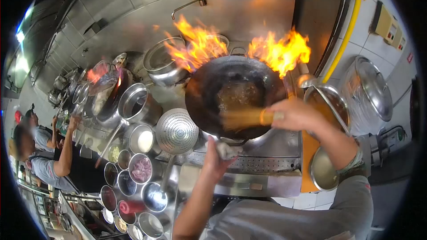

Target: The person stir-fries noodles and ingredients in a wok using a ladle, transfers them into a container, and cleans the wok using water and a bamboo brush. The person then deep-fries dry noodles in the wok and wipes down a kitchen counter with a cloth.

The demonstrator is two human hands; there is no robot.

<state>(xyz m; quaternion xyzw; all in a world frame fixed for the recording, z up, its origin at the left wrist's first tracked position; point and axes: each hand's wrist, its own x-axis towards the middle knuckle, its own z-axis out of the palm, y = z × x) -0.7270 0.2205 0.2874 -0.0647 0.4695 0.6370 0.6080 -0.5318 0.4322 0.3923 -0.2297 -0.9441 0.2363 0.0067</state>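
Note:
A large dark wok (200, 93) sits on the stove, with some bubbling liquid in its bottom and tall flames (280, 51) behind its far rim. My right hand (291, 114) is closed around a bamboo wok brush (253, 118), whose bristles are smeared by motion inside the wok. At the near rim, my left hand (215, 158) grips a folded greyish cloth (228, 150), close to the wok's near handle (235, 142). Whether the cloth touches that handle I cannot tell.
Left of the wok lie a perforated skimmer (177, 131) and several metal bowls, one with sliced onion (141, 170). A lidded pot (165, 60) stands behind. To the right are a ladle (307, 81) and a large lidded pot (371, 89). Co-workers (49, 164) stand far left.

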